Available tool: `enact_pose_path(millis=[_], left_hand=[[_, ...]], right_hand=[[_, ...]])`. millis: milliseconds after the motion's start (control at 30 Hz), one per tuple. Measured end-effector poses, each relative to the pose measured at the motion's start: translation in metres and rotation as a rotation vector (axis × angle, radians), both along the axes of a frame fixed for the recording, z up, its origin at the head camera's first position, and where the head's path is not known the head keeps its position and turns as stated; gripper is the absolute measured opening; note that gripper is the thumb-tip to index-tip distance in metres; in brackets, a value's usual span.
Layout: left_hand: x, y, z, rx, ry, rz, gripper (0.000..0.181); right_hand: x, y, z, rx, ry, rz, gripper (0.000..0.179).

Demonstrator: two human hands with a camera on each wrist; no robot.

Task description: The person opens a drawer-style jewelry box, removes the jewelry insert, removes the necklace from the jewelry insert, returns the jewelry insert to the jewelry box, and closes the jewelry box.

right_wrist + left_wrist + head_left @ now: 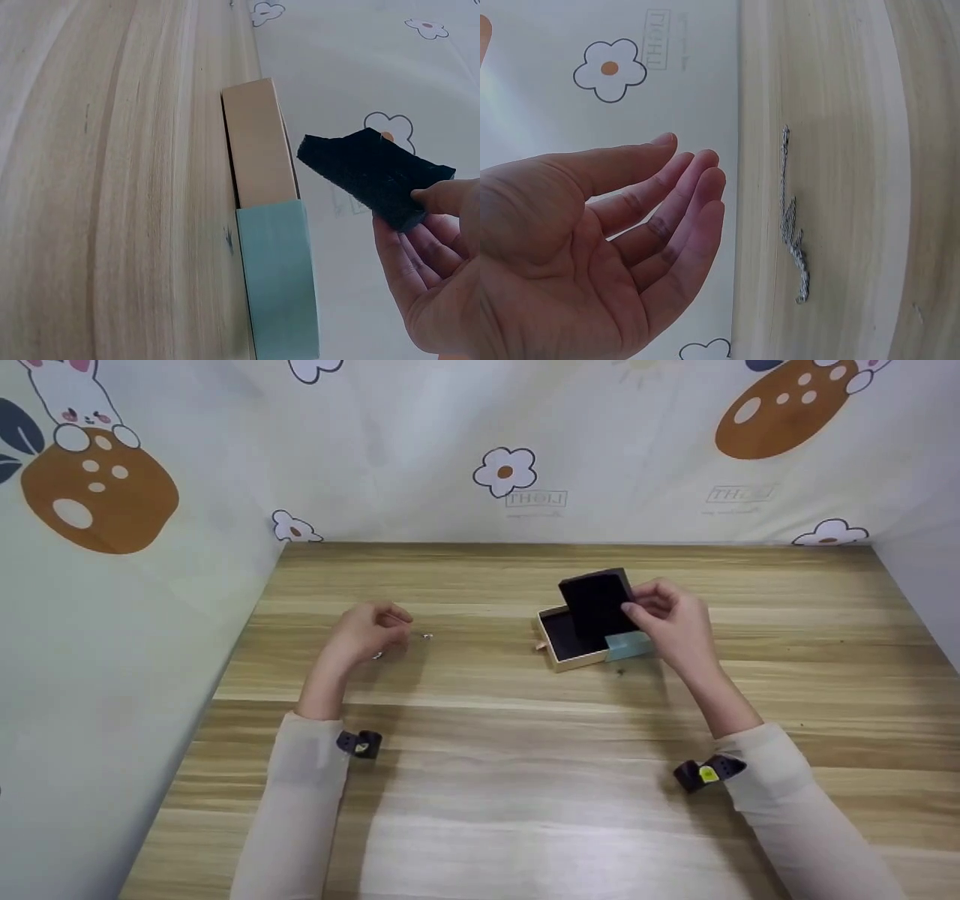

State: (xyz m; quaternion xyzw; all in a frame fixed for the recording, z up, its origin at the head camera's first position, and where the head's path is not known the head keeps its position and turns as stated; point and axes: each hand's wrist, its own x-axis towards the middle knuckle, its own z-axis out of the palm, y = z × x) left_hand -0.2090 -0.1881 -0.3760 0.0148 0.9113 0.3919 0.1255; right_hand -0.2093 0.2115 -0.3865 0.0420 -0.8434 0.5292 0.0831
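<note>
My right hand (675, 622) pinches one edge of a black foam pad (596, 600) between thumb and fingers. It holds the pad tilted above a slide-out box, whose cream drawer (579, 662) is dark inside and partly out of its light-green sleeve (628, 645). The right wrist view shows the pad (375, 176) lifted off the box. My left hand (622, 232) is raised over the table with loosely bent fingers and holds nothing. Near it a thin silver chain (788, 225) lies on the wood, mostly hidden by the hand in the head view.
The wood-grain table (480, 765) meets a wall covering (405, 457) printed with flowers and rabbits at its back edge. A small ribbon tab (541, 646) sticks out from the drawer's left end. Dark camera straps (709, 772) sit on both wrists.
</note>
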Motion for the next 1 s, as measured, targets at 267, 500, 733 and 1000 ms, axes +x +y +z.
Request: enact_pose_path(millis=[267, 500, 733, 1000], left_hand=[[-0.003, 0.013, 0.003, 0.067, -0.009, -0.017, 0.031], [-0.004, 0.025, 0.008, 0.121, -0.034, -0.021, 0.032], [-0.005, 0.035, 0.011, 0.181, -0.038, -0.042, 0.033], [-0.005, 0.043, 0.016, 0.209, -0.046, -0.079, 0.035]], right_hand=[[0.001, -0.002, 0.001, 0.013, -0.012, -0.007, 0.02], [0.002, -0.004, 0.002, 0.034, -0.009, 0.003, 0.021], [0.003, -0.005, 0.004, 0.025, -0.009, 0.008, 0.022], [0.004, -0.007, 0.005, 0.019, -0.004, 0.015, 0.022]])
